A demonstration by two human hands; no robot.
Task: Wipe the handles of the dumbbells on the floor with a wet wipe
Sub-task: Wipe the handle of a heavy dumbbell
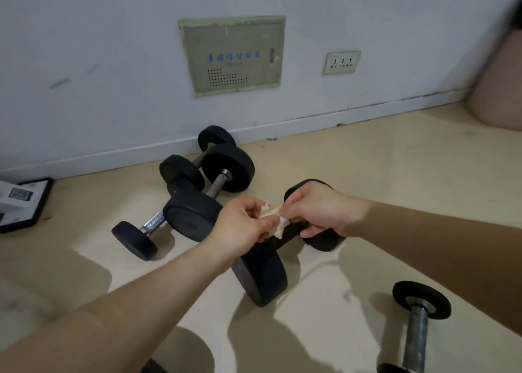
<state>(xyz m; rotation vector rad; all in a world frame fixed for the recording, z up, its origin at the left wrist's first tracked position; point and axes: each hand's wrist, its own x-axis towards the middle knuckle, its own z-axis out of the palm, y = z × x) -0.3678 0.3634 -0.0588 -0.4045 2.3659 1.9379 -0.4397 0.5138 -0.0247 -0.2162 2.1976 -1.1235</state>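
While the pale floor (395, 175) carries several black dumbbells, the biggest one (262, 273) lies directly under the hands, its handle largely hidden behind them; a cluster of three (195, 192) sits nearer the wall, and another (418, 316) lies at lower right. These look heavy and rigid, likely to roll if nudged, so each is best steadied by an end weight while the bare metal bar is rubbed. By contrast the wet wipe (272, 217) is small, limp and crumpled, light enough for fingertips alone. The left hand (240, 225) and the right hand (319, 211) each pinch an edge of it, fingers closed, holding it between them above the big dumbbell.
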